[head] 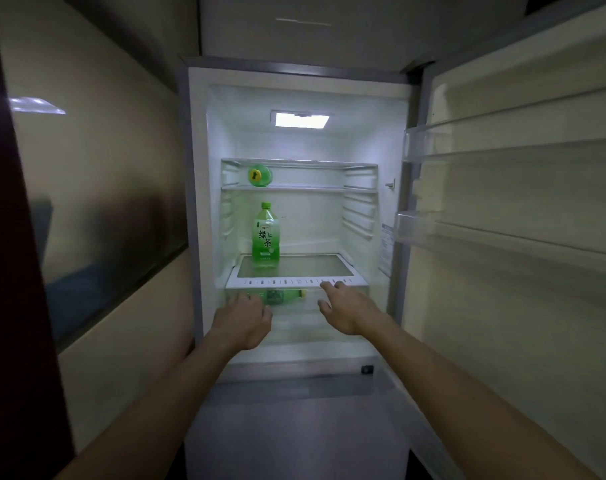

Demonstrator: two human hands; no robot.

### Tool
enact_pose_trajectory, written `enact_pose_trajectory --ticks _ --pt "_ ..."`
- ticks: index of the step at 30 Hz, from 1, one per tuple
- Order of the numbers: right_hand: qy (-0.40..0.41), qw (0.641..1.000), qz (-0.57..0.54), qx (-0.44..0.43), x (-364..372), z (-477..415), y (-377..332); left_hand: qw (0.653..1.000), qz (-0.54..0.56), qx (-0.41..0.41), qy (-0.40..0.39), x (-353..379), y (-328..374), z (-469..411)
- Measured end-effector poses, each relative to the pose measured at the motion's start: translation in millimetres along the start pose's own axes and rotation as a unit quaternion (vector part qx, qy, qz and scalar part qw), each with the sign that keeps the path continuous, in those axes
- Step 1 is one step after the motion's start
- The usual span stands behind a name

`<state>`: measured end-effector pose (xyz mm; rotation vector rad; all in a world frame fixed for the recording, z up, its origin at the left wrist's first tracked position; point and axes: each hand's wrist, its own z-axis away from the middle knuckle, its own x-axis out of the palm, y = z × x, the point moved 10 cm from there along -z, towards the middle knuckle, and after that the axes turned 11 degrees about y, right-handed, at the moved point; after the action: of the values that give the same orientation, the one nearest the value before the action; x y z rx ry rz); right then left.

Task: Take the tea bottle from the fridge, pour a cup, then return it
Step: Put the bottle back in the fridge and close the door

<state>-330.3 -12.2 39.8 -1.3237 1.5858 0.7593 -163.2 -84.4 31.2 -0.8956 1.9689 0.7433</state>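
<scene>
Open fridge (197,202): tea bottle (265,233) above both hands.

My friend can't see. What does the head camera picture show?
Two bare hands, left hand and right hand, reach into an open fridge. A green tea bottle stands on the glass shelf; two more lie above and below.

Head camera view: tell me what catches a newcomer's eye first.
The upright green tea bottle glows on the lit glass shelf of the open fridge. A second bottle lies on the shelf above, a third lies below. The left hand and right hand reach toward the drawer.
</scene>
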Motion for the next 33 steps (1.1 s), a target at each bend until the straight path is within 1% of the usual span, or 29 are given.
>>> enact_pose_trajectory --ticks 7,10,14,16,19,20,23,24,27,28,30,33 --pt "-0.013 1.000 0.002 -0.027 -17.9 61.0 1.5 0.999 -0.016 -0.023 -0.017 -16.1 17.9 64.4" --pt "-0.018 0.999 -0.005 -0.036 -22.3 90.3 1.1 0.998 -0.040 -0.035 0.016 -33.0 24.9 89.3" --pt "-0.031 0.999 -0.009 -0.043 -19.3 129.0 1.5 0.996 -0.079 -0.013 0.026 -44.5 34.7 122.1" --pt "-0.034 0.999 -0.004 -0.038 -22.0 144.8 1.9 0.996 -0.081 0.001 0.033 -50.3 40.3 135.9" --pt "-0.036 0.999 0.000 -0.039 -29.5 165.7 -3.4 0.996 -0.072 -0.027 0.039 -67.6 40.0 154.9" --pt "-0.032 0.999 0.000 -0.041 -32.9 171.3 -5.6 0.996 -0.082 -0.012 0.043 -71.2 43.1 158.9" --pt "-0.020 0.999 0.002 -0.042 -43.9 185.1 -11.9 0.996 -0.079 -0.020 0.036 -82.1 43.6 177.0" --pt "-0.020 0.999 0.001 -0.039 -47.3 190.1 -13.7 0.995 -0.086 -0.007 0.042 -84.9 45.2 182.1" --pt "-0.016 0.999 0.005 -0.034 -56.1 205.1 -20.3 0.996 -0.075 -0.018 0.038 -92.7 41.1 202.2" --pt "-0.013 0.999 0.006 -0.033 -59.3 209.9 -22.8 0.996 -0.078 -0.004 0.044 -94.5 41.6 207.6" --pt "-0.011 1.000 0.002 -0.024 -64.6 220.0 -27.2 0.996 -0.086 -0.005 0.030 -95.4 38.4 219.7" --pt "-0.015 1.000 0.009 -0.018 -67.9 240.0 -33.6 0.997 -0.069 -0.037 0.029 -103.1 31.4 238.9"
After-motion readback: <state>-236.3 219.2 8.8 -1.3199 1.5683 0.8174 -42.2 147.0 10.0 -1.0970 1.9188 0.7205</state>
